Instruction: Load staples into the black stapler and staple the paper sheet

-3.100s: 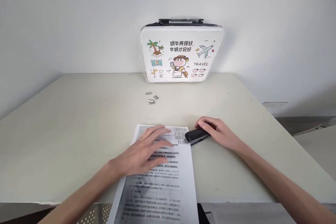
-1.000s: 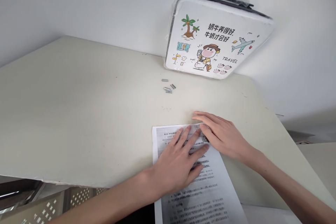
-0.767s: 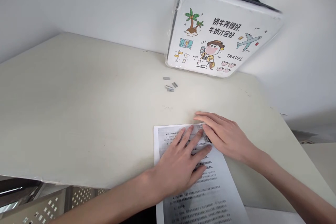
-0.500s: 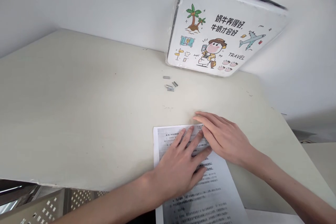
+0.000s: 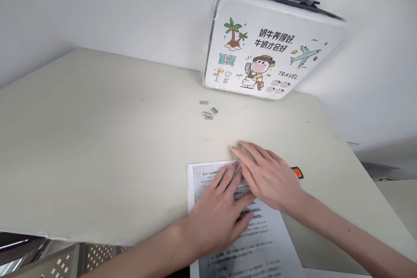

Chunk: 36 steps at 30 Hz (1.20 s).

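Note:
My left hand [image 5: 220, 210] lies on a printed sheet of paper [image 5: 241, 249], fingers spread flat near its top. At the sheet's top right corner, my right hand [image 5: 267, 173] rests with its fingers stretched out and side by side, touching or just over the corner and reaching past the top edge. Its palm side is hidden. An orange object with a black edge [image 5: 296, 172] sticks out from behind that hand; too little of it shows to tell its kind, and whether the hand touches it is hidden.
Several small grey metal strips [image 5: 207, 115], perhaps staples, lie on the pale table [image 5: 97, 152]. A white carry case [image 5: 270, 47] with cartoon prints and a black handle stands against the wall. Perforated panels [image 5: 97, 256] show below the table's front edge.
My right hand has shifted slightly left along the sheet's top, and the orange object now shows beside it. My left hand stays flat on the paper. The camera view has tilted a little.

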### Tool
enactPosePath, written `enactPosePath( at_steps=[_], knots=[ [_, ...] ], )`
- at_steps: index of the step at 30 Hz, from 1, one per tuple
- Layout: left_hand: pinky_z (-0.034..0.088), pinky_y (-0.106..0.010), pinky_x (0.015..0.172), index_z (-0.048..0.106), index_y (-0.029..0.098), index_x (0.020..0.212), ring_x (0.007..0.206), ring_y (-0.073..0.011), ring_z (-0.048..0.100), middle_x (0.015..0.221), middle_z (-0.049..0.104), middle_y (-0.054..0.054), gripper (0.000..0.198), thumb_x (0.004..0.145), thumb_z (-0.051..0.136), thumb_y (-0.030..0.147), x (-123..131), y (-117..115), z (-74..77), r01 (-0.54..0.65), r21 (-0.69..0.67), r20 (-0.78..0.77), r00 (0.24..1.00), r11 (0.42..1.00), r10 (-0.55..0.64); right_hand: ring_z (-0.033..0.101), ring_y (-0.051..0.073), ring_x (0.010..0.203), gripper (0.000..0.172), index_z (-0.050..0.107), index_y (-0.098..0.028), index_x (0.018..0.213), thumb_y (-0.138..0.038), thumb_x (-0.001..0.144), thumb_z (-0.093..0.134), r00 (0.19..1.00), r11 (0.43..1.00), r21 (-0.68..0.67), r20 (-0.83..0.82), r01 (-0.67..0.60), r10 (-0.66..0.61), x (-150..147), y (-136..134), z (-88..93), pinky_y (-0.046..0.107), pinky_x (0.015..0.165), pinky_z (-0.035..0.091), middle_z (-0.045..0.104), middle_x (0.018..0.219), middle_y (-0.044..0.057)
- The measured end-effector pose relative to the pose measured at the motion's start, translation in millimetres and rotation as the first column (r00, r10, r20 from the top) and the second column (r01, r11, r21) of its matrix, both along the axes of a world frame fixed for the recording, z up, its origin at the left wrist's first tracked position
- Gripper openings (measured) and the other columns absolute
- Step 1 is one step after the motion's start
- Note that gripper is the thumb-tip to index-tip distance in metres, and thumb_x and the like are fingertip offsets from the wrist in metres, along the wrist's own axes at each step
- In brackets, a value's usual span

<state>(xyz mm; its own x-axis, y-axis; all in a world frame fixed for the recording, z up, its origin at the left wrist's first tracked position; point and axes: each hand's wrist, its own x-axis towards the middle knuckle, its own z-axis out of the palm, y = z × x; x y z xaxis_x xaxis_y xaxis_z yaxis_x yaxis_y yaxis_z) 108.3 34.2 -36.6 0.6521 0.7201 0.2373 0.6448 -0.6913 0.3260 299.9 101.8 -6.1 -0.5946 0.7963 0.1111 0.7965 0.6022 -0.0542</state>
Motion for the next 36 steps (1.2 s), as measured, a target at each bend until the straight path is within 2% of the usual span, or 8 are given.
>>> enactPosePath(
  at_steps=[3, 6, 10, 16, 21, 26, 32, 36],
  knots=[
    [0.02, -0.051, 0.132, 0.041, 0.025, 0.159, 0.162, -0.0301, 0.017, 0.174, 0.024, -0.009, 0.054, 0.108, 0.046, 0.042, -4, 2, 2.1, 0.016, -0.004, 0.028, 0.999, 1.0, -0.016, 0.066, 0.029, 0.125, 0.045, 0.059, -0.028, 0.142, -0.03, 0.108, 0.029, 0.982, 0.997, -0.041, -0.173, 0.065, -0.071, 10, -3, 9.3, 0.049, 0.1, 0.057, 0.067, 0.142, 0.008],
    [0.021, -0.048, 0.132, 0.037, 0.029, 0.162, 0.162, -0.0286, 0.016, 0.175, 0.018, -0.005, 0.057, 0.108, 0.048, 0.042, -14, 5, 3.7, 0.061, -0.005, 0.035, 0.998, 0.998, -0.061, 0.069, 0.026, 0.118, 0.041, 0.063, -0.028, 0.134, -0.031, 0.109, 0.03, 0.958, 0.998, -0.07, -0.286, 0.009, -0.028, 31, -11, 13.9, 0.045, 0.099, 0.056, 0.072, 0.132, 0.007],
    [0.023, -0.046, 0.132, 0.039, 0.031, 0.162, 0.161, -0.0274, 0.016, 0.175, 0.017, -0.002, 0.055, 0.109, 0.048, 0.043, -40, 10, 7.8, 0.1, -0.008, 0.008, 0.995, 0.995, -0.1, 0.067, 0.027, 0.122, 0.038, 0.053, -0.028, 0.143, -0.038, 0.108, 0.045, 0.976, 0.996, -0.052, -0.21, -0.075, 0.063, 70, -27, 7.9, 0.045, 0.101, 0.055, 0.07, 0.134, 0.008],
    [0.025, -0.042, 0.132, 0.037, 0.033, 0.163, 0.16, -0.0227, 0.023, 0.172, 0.026, 0.001, 0.054, 0.11, 0.047, 0.041, -89, 14, 20.8, 0.104, 0.032, -0.043, 0.994, 0.994, -0.102, 0.069, 0.028, 0.118, 0.035, 0.053, -0.032, 0.139, -0.045, 0.106, 0.049, 0.965, 0.989, -0.086, -0.224, 0.121, -0.137, 101, -37, -8.7, 0.044, 0.095, 0.06, 0.07, 0.133, 0.008],
    [0.026, -0.047, 0.131, 0.026, 0.038, 0.166, 0.16, -0.025, 0.024, 0.173, 0.023, 0.004, 0.063, 0.109, 0.046, 0.052, -136, 6, 29.3, -0.065, 0.028, -0.074, 0.995, 0.997, 0.067, 0.071, 0.028, 0.113, 0.035, 0.054, -0.032, 0.135, -0.051, 0.106, 0.047, 0.913, 0.97, -0.159, -0.338, 0.182, -0.227, 92, -22, -17.2, 0.04, 0.082, 0.064, 0.069, 0.132, 0.009],
    [0.033, -0.058, 0.126, 0.018, 0.041, 0.167, 0.16, -0.0332, 0.021, 0.175, 0.015, 0.003, 0.075, 0.104, 0.051, 0.06, -176, -6, 21.1, -0.234, 0.019, -0.135, 0.963, 0.972, 0.234, 0.069, 0.028, 0.111, 0.039, 0.053, -0.031, 0.137, -0.051, 0.106, 0.044, 0.883, 0.967, -0.181, -0.405, 0.177, -0.238, 69, 14, -21.0, 0.042, 0.082, 0.062, 0.068, 0.131, 0.01],
    [0.038, -0.061, 0.123, 0.02, 0.042, 0.167, 0.158, -0.0352, 0.026, 0.175, 0.017, 0.002, 0.077, 0.102, 0.055, 0.06, -202, -18, 11.4, -0.31, 0.028, -0.155, 0.938, 0.95, 0.31, 0.065, 0.027, 0.116, 0.043, 0.053, -0.027, 0.141, -0.05, 0.106, 0.045, 0.846, 0.981, -0.155, -0.501, 0.118, -0.181, 38, 62, -30.9, 0.043, 0.094, 0.057, 0.067, 0.134, 0.01],
    [0.04, -0.061, 0.121, 0.023, 0.043, 0.166, 0.158, -0.0347, 0.028, 0.174, 0.021, 0.003, 0.072, 0.103, 0.053, 0.058, -206, -24, 13.4, -0.337, 0.03, -0.152, 0.929, 0.941, 0.338, 0.064, 0.026, 0.119, 0.044, 0.052, -0.026, 0.142, -0.05, 0.106, 0.046, 0.821, 0.987, -0.123, -0.549, 0.108, -0.158, 28, 77, -38.7, 0.044, 0.102, 0.051, 0.066, 0.136, 0.01]
  ],
)
